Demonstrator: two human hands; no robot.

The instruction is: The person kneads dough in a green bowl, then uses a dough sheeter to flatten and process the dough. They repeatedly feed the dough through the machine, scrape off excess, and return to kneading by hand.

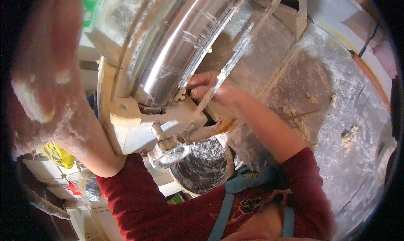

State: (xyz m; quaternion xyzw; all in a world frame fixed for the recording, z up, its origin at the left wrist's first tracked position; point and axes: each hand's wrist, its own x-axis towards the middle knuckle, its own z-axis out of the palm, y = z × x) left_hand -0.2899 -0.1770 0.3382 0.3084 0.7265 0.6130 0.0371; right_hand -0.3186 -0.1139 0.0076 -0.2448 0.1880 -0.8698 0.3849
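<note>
My right hand (210,87) reaches beneath a dough-smeared metal rod (233,57) to the lower end of a shiny steel roller (172,47). Its fingers are curled together at the scraper edge (206,51) along the roller, beside crumbs of dough (181,94). Whatever those fingers pinch is hidden. My left hand (46,76), dusted with flour, is raised close to the camera at the far left of the machine. It is blurred, so its grip does not show.
A floury metal surface (357,114) with dough scraps (348,137) spreads to the right. Below the cream machine frame (126,114) are a small handwheel (172,154) and a dark, flour-coated round container (202,169). A yellow bag (59,154) lies at lower left.
</note>
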